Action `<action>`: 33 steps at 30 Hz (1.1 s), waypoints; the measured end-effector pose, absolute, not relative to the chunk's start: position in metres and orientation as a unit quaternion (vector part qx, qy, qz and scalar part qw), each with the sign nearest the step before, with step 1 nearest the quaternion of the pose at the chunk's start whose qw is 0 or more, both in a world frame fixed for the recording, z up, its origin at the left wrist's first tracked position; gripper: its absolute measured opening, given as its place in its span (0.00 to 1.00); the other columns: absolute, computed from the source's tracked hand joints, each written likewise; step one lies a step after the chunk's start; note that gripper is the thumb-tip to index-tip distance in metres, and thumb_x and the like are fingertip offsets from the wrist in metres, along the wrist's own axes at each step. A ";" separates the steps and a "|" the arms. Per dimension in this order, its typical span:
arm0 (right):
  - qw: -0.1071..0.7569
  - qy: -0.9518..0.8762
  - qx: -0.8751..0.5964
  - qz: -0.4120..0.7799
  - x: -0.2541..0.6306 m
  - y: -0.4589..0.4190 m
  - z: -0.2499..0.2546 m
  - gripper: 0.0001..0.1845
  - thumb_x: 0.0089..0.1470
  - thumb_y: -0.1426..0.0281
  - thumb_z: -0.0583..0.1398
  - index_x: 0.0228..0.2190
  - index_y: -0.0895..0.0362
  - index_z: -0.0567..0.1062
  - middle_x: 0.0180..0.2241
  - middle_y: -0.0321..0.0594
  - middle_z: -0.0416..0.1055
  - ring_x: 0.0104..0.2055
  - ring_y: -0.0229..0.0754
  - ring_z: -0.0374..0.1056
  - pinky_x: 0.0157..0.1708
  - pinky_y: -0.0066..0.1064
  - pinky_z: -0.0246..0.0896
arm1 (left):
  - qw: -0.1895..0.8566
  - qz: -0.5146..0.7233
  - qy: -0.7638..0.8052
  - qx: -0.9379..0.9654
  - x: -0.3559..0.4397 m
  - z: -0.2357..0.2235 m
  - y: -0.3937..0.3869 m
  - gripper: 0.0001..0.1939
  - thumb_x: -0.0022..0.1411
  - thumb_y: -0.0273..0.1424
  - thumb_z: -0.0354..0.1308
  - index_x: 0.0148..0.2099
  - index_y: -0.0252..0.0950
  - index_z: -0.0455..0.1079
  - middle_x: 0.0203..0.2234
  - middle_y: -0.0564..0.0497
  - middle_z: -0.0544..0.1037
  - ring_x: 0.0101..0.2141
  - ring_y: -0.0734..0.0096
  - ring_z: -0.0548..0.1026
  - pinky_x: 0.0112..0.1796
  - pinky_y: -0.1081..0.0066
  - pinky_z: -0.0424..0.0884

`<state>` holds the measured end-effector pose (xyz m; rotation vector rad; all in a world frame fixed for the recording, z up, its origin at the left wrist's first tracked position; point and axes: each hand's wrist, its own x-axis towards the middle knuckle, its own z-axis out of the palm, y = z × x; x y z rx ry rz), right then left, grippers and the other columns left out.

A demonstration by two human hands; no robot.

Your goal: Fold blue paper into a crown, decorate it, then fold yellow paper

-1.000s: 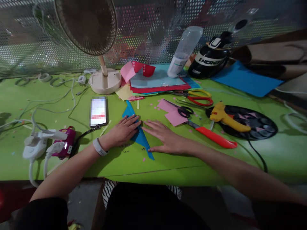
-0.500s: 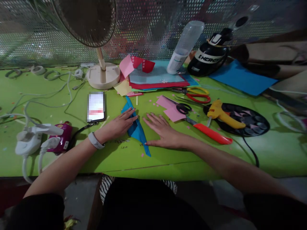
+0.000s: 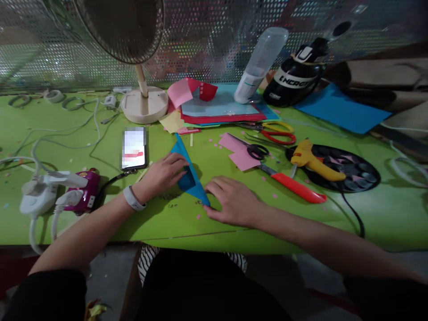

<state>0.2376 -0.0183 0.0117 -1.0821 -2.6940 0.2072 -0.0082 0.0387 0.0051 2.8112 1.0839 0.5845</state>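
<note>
At a green table point(image 3: 167, 229), my two bare hands work at a folded piece of blue paper point(image 3: 196, 189), which lies slantwise in front of me, between the hands. My left hand point(image 3: 164, 174), fingers bent, rests over the paper's left side; whether it pinches the sheet, I cannot tell. My right hand point(image 3: 236, 200) is half open, its thumb and forefinger parted at the paper's near tip. Lit at left is a phone point(image 3: 134, 149), near the white fan point(image 3: 144, 107). To the right, black-handled scissors point(image 3: 257, 152) lie on pink paper point(image 3: 244, 160), just beside a red-handled tool point(image 3: 299, 188), while a yellow glue gun point(image 3: 316, 167) rests across the edge of a black tray point(image 3: 364, 171). Behind, a clear bottle point(image 3: 261, 58) leans over a stack of colored sheets point(image 3: 217, 107), near a black jug point(image 3: 289, 84).
</note>
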 end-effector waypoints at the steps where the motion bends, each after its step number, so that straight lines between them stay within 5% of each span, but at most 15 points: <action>1: 0.112 -0.921 -0.371 0.044 0.236 -0.021 0.010 0.12 0.52 0.64 0.61 0.35 0.62 0.73 0.33 0.46 0.72 0.36 0.48 0.69 0.34 0.37 0.62 | 0.034 0.176 0.351 0.919 -0.006 0.005 0.037 0.12 0.70 0.31 0.50 0.52 0.35 0.70 0.47 0.44 0.75 0.48 0.64 0.73 0.48 0.63 0.73; 6: 0.153 -0.917 -0.365 -0.045 0.237 -0.027 0.006 0.04 0.52 0.72 0.57 0.28 0.59 0.72 0.25 0.40 0.69 0.27 0.41 0.66 0.26 0.33 0.53 | 0.003 0.121 0.355 0.927 0.000 0.005 0.032 0.17 0.70 0.26 0.48 0.58 0.33 0.66 0.47 0.44 0.75 0.45 0.65 0.73 0.44 0.66 0.74; 12: 0.185 -0.922 -0.326 -0.100 0.242 -0.029 0.013 0.10 0.56 0.76 0.54 0.24 0.58 0.70 0.20 0.36 0.66 0.21 0.38 0.63 0.23 0.33 0.47 | -0.022 0.102 0.360 0.927 -0.001 0.003 0.031 0.17 0.70 0.26 0.48 0.58 0.39 0.68 0.46 0.46 0.74 0.43 0.65 0.74 0.40 0.68 0.75; 17: 0.224 -0.919 -0.319 -0.065 0.242 -0.034 0.014 0.09 0.56 0.76 0.54 0.26 0.59 0.72 0.21 0.35 0.69 0.20 0.36 0.64 0.22 0.33 0.48 | -0.052 0.111 0.353 0.927 0.000 0.004 0.030 0.15 0.72 0.34 0.48 0.54 0.39 0.71 0.44 0.45 0.74 0.39 0.66 0.74 0.32 0.71 0.74; 21: 0.269 -0.909 -0.317 0.015 0.241 -0.035 0.013 0.05 0.55 0.76 0.56 0.30 0.58 0.72 0.21 0.34 0.71 0.21 0.35 0.66 0.23 0.30 0.53 | -0.081 0.097 0.340 0.932 0.003 0.005 0.028 0.12 0.70 0.30 0.50 0.49 0.37 0.72 0.40 0.46 0.75 0.36 0.68 0.75 0.28 0.74 0.72; 26: 0.313 -0.891 -0.316 0.089 0.249 -0.008 0.013 0.09 0.57 0.76 0.55 0.39 0.58 0.73 0.31 0.39 0.76 0.30 0.38 0.71 0.30 0.30 0.64 | -0.017 0.170 0.357 0.918 0.000 0.006 0.027 0.13 0.71 0.30 0.48 0.47 0.35 0.73 0.41 0.46 0.76 0.34 0.71 0.76 0.30 0.73 0.74; 33: 0.263 -0.935 -0.228 0.068 0.256 0.019 0.002 0.20 0.60 0.71 0.57 0.54 0.54 0.72 0.52 0.49 0.72 0.51 0.48 0.70 0.47 0.44 0.69 | 0.046 0.227 0.324 0.917 -0.003 0.002 0.028 0.15 0.72 0.31 0.46 0.49 0.35 0.74 0.41 0.45 0.78 0.36 0.71 0.78 0.36 0.71 0.77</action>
